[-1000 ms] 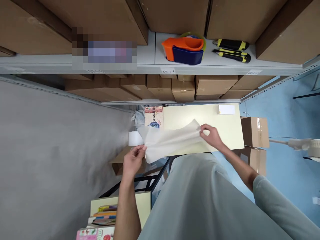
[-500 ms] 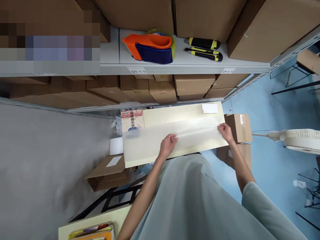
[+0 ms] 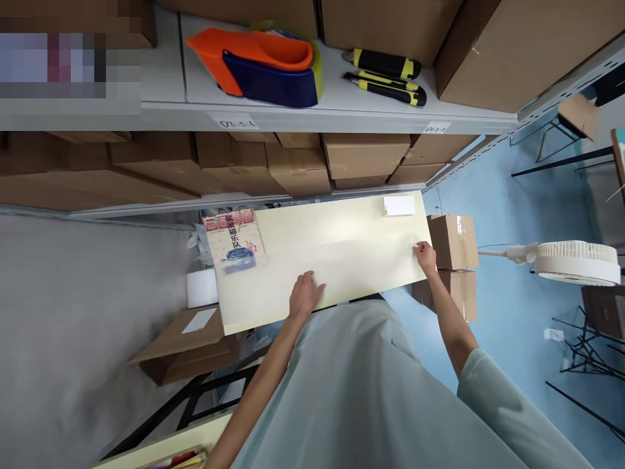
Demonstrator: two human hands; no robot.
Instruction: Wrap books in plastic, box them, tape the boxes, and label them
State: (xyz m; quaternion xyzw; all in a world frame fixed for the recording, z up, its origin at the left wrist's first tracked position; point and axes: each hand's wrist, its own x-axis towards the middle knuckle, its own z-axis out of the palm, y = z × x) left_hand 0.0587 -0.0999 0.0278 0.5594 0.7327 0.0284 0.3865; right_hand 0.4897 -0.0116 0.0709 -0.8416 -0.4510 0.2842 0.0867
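Observation:
A thin translucent sheet point(image 3: 342, 267) lies spread flat along the near half of a cream table point(image 3: 332, 221). My left hand point(image 3: 303, 297) rests on the sheet near the table's front edge, fingers stretched out flat. My right hand point(image 3: 424, 254) presses the sheet's right end near the table's right edge, fingers bent down onto it. A book with a red and blue cover point(image 3: 233, 240) lies at the table's left end, partly under the sheet. A small white pad point(image 3: 399, 206) sits at the far right corner.
A grey shelf point(image 3: 303, 117) above carries an orange and blue tape dispenser point(image 3: 258, 58) and two yellow-black utility knives point(image 3: 385, 77). Cardboard boxes fill the shelves. More boxes point(image 3: 452, 241) stand right of the table, a white fan point(image 3: 571, 262) further right, an open box point(image 3: 185, 339) lower left.
The sheet, held up crumpled between both hands a second ago, now lies flat on the table. My left hand slid toward the front edge and my right hand to the sheet's right end.

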